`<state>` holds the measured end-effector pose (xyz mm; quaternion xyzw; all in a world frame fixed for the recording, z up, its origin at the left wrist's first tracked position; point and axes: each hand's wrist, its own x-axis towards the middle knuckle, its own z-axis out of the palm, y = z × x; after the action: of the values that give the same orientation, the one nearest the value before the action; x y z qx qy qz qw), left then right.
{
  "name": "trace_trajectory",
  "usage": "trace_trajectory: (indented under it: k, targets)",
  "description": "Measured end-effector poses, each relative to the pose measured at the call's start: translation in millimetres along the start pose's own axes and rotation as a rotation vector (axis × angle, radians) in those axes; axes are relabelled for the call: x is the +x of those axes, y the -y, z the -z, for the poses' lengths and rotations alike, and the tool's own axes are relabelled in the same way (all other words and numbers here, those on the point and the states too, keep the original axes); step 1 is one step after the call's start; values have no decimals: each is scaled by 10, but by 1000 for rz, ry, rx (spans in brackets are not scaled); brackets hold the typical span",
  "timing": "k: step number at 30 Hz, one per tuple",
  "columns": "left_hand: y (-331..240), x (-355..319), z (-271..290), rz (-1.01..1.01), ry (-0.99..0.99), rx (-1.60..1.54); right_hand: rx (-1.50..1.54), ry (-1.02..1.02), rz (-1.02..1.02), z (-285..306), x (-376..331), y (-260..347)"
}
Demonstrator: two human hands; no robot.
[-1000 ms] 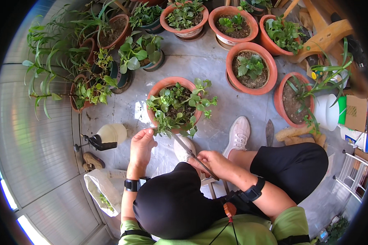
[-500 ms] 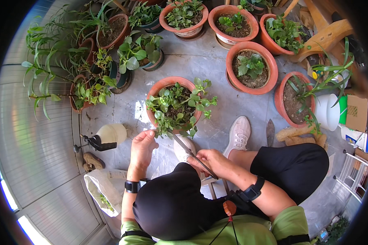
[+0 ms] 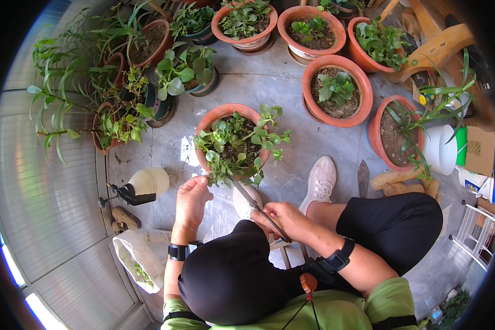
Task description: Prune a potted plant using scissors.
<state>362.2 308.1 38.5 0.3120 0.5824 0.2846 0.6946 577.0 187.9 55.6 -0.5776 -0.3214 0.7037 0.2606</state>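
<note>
A round terracotta pot [image 3: 205, 121] with a bushy, round-leaved green plant [image 3: 220, 142] stands on the floor in front of me. My left hand [image 3: 192, 197] is closed at the pot's near left side, thumb and fingertips pinching a leafy stem tip that hangs over the rim. In my right hand [image 3: 280, 218] I grip long dark metal scissors [image 3: 251, 201]. They slant up and left, their far end among the leaves at the near rim; the foliage hides whether the blades touch a stem. One handle end sticks out below my right hand.
Several potted plants line the far side, including a terracotta pot [image 3: 363, 113] at right. A spray bottle [image 3: 148, 184] lies at left, above a white bag [image 3: 132, 247] with green cuttings. Beside my right shoe [image 3: 319, 181] lies a narrow dark blade-like piece [image 3: 363, 179].
Almost nothing differs. The view has shifted very slightly, while both hands, the scissors and the plant keep the same places relative to each other.
</note>
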Motion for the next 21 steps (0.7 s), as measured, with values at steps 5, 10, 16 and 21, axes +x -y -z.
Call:
trace_trajectory:
  k: [5,10,16,21]
  targets:
    - [0,-2,5,7,-2,6,25,47,-32,15,-3,6]
    - [1,2,-3,9,10,6,4,66,-40,29,-13,41]
    - [4,9,-8,4,6,15,8,30,-21,51,-23,55]
    - [-3,25,92,-83,7,-123,-139,13,54,39,-30,4]
